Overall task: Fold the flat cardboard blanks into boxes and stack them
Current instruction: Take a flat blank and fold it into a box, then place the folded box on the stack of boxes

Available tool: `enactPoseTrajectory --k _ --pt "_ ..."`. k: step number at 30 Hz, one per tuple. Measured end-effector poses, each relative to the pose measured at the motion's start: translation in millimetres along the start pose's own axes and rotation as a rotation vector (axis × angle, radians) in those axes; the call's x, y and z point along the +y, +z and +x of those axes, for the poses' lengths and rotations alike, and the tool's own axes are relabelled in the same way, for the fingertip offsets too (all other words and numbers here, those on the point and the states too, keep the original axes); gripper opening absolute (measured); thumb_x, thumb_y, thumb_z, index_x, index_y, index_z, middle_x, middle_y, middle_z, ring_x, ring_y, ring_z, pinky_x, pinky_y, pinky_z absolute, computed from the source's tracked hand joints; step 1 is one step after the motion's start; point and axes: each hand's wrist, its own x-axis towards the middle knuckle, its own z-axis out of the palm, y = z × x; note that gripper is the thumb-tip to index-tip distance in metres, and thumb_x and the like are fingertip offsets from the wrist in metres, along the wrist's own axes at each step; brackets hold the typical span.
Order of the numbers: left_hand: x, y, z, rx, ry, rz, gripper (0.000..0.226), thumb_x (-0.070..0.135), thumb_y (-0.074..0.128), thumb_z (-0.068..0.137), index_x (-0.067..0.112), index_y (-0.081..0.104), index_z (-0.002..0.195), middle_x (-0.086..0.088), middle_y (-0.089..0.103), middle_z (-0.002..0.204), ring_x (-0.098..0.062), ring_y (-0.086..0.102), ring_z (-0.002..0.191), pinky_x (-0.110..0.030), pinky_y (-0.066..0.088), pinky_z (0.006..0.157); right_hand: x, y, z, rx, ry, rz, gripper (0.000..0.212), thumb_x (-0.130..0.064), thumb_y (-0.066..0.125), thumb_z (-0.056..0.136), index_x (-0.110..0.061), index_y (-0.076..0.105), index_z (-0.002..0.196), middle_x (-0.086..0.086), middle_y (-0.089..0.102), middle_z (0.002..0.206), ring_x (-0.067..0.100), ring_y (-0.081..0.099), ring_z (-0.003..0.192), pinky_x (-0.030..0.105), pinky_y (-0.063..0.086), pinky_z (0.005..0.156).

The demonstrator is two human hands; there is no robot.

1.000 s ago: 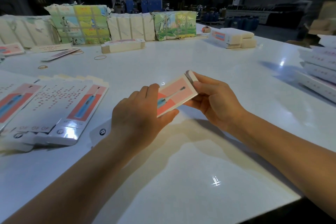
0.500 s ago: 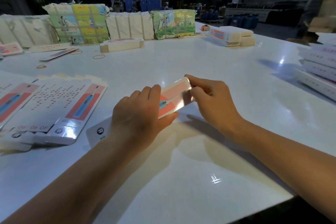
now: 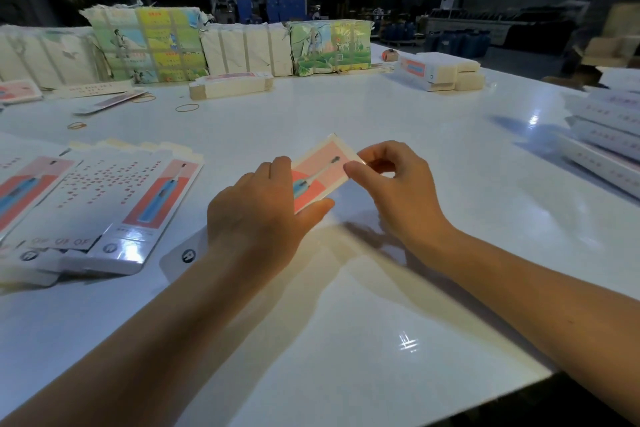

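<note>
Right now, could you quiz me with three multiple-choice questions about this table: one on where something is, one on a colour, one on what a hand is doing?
1. Where do the flat cardboard sheets lie?
A. left of the hands
B. right of the hands
C. on the floor

2. What colour is the toothbrush handle printed on the box?
A. green
B. blue
C. black

3. What is the left hand doing?
A. resting open on the table
B. holding the box
C. lifting a rubber band

Answers: 1 A, they are spread at the table's left side. 2 B, the handle shows blue on pink. 3 B, its fingers and thumb curl round the box, while the right hand pinches the far end.
</note>
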Motion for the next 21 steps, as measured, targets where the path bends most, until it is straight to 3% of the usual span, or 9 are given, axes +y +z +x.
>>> enactPoseTrajectory --k 6,11,16,18,21 --pt "3 0 0 -0.045 -0.008 0.006 0.069 0.072 0.031 0.073 0.021 0.043 0.119 0.001 0.059 0.110 -0.021 0.060 0.089 -0.030 0.048 0.068 1 1 1 0.017 0.010 0.098 0.012 -0.012 0.069 0.082 -0.014 0.061 0.074 -0.004 0.060 0.070 -0.001 0.051 0.058 0.010 0.042 0.057" --pt "1 0 0 -0.033 -0.015 -0.020 0.065 0.068 0.042 0.078 0.019 0.043 0.121 -0.001 0.060 0.110 -0.023 0.060 0.090 -0.033 0.048 0.069 4 1 -1 0.023 0.003 0.185 0.011 -0.011 0.070 0.081 -0.015 0.064 0.074 -0.005 0.062 0.068 0.001 0.054 0.061 0.012 0.043 0.058" --pt "-16 -6 2 -0.087 0.007 -0.008 0.077 0.072 0.027 0.067 0.023 0.042 0.124 0.002 0.059 0.115 -0.018 0.058 0.089 -0.026 0.040 0.065 7 -1 -1 -0.081 -0.077 0.073 0.016 -0.007 0.065 0.084 -0.023 0.067 0.081 0.000 0.065 0.089 0.005 0.056 0.073 0.021 0.045 0.067" --pt "-21 -9 5 -0.127 0.049 -0.021 0.073 0.076 0.029 0.070 0.025 0.045 0.119 0.004 0.060 0.112 -0.013 0.052 0.081 -0.024 0.035 0.058 7 -1 -2 -0.161 -0.169 -0.041 0.021 -0.011 0.064 0.083 -0.021 0.067 0.101 -0.002 0.058 0.102 0.003 0.055 0.082 0.018 0.043 0.072" --pt "-15 -8 5 -0.188 0.083 -0.103 0.068 0.080 0.035 0.071 0.025 0.050 0.109 0.005 0.062 0.099 -0.013 0.055 0.074 -0.018 0.037 0.054 4 -6 -2 -0.343 -0.401 -0.234 0.065 -0.018 0.060 0.074 -0.014 0.044 0.138 0.005 0.040 0.135 0.014 0.044 0.120 0.022 0.037 0.099"
